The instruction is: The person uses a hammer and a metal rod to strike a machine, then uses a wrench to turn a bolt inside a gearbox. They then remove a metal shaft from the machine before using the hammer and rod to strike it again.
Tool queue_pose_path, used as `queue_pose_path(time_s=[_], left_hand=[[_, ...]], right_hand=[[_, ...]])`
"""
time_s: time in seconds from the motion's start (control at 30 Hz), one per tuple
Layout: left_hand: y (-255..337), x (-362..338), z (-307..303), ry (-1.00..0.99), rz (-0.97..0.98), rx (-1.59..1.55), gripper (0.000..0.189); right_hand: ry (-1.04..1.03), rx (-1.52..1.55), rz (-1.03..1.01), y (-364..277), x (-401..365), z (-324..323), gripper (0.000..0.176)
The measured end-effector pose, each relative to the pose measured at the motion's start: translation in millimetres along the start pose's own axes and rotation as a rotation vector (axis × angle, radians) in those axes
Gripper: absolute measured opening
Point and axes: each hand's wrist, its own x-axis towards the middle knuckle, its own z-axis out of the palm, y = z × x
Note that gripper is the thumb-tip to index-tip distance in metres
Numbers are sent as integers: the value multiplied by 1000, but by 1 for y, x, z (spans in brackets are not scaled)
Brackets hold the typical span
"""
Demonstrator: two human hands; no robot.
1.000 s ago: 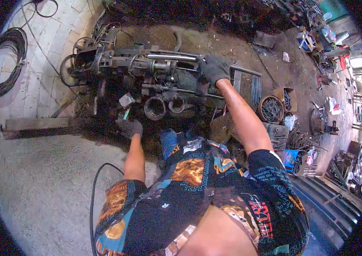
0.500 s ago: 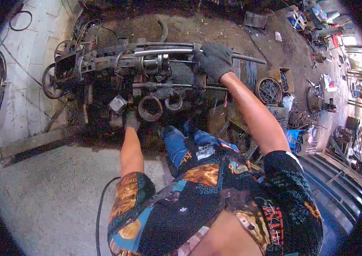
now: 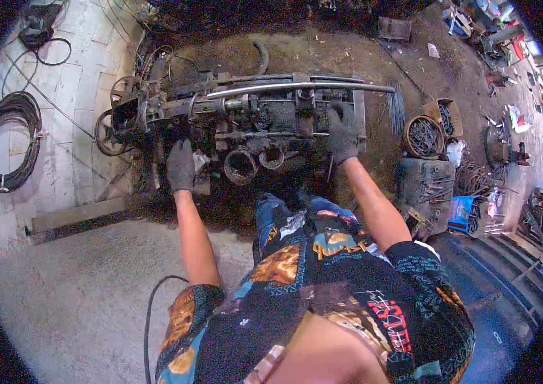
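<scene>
A dark, greasy machine (image 3: 252, 109) lies across the upper middle of the view, with a long metal rod (image 3: 322, 86) along its top. My left hand (image 3: 181, 165), in a dark glove, is at the machine's near left side beside a small light block (image 3: 201, 159); its fingers blend into the dark parts. My right hand (image 3: 343, 133), gloved too, is over the machine's right end, below the rod and apart from it. What its fingers touch is unclear. Two round cups (image 3: 240, 167) hang at the machine's near side between my hands.
Coiled cable (image 3: 11, 141) hangs on the left wall. On the right stand a round basket of metal pieces (image 3: 423, 136), a cardboard box (image 3: 444, 115) and a metal case (image 3: 425, 192). A low beam (image 3: 79, 214) runs along the left floor.
My right hand has let go of the rod and moved down towards me. My left hand has come up and shows more fully. The view has shifted, and the rod lies further right.
</scene>
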Motion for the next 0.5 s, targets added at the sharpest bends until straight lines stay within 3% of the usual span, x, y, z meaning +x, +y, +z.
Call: queue_pose_path(time_s=[0.03,0.1,0.17,0.2,0.23,0.3,0.37,0.4,0.47,0.5], left_hand=[[24,16,-14,167,3,-150,39],[91,35,-61,155,125,-98,44],[142,58,-79,137,313,-176,40],[167,67,-87,125,317,-165,40],[190,76,-92,41,404,-57,41],[206,91,-81,-55,496,64,42],[204,101,-61,-71,681,180,42],[208,106,-62,-77,689,190,42],[212,112,-64,-371,543,295,59],[206,114,-56,-381,541,300,59]], right_hand=[[-86,-150,25,16,-10,-3,21],[-169,-297,61,73,-30,2,19],[-389,-898,44,144,-38,23,20],[-147,-352,153,145,-39,30,18],[-145,-345,167,149,-35,40,18],[-115,97,208,160,-20,62,20],[-189,70,245,176,-8,74,20],[-267,32,261,188,3,77,21],[-378,33,345,236,21,89,22],[-381,37,355,233,20,84,22]])
